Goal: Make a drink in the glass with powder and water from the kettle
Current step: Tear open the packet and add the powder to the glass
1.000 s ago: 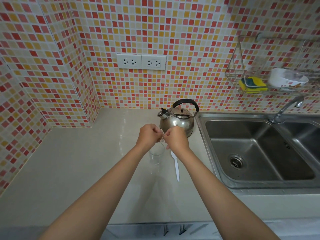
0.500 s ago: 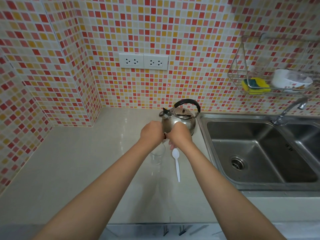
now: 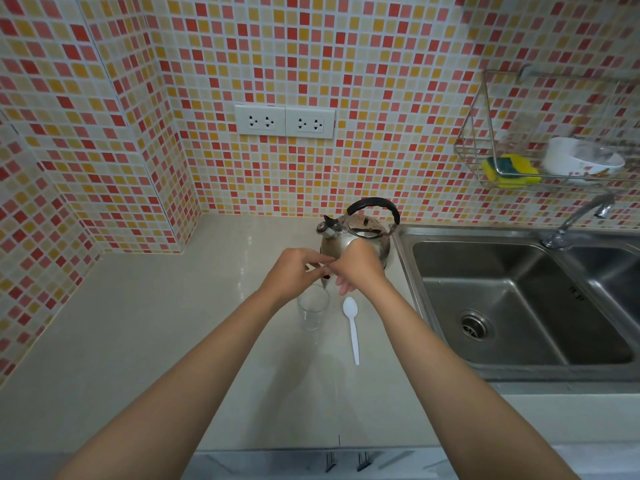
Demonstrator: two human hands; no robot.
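Seen from the head camera: both hands raised together over the glass (image 3: 312, 308), just in front of the kettle (image 3: 356, 233). Left hand (image 3: 294, 273) with fingers curled, pinching a small packet (image 3: 325, 279) that points down toward the rim of the glass — only a sliver of the packet visible, its print too small to read. Right hand (image 3: 360, 268) close against the left, thumb and forefinger pinched at the same packet, remaining fingers hanging loosely below. Glass upright on the pale counter (image 3: 138, 341), clear, directly under the hands. White plastic spoon (image 3: 352, 325) flat on the counter just right of the glass, bowl toward the wall. Steel kettle with black handle behind, beside the sink (image 3: 519, 306). On the tiled wall — a double socket (image 3: 284, 121) and, above the sink, a wire rack (image 3: 485, 161) with a yellow sponge (image 3: 510, 169) and a white bowl (image 3: 581, 161).
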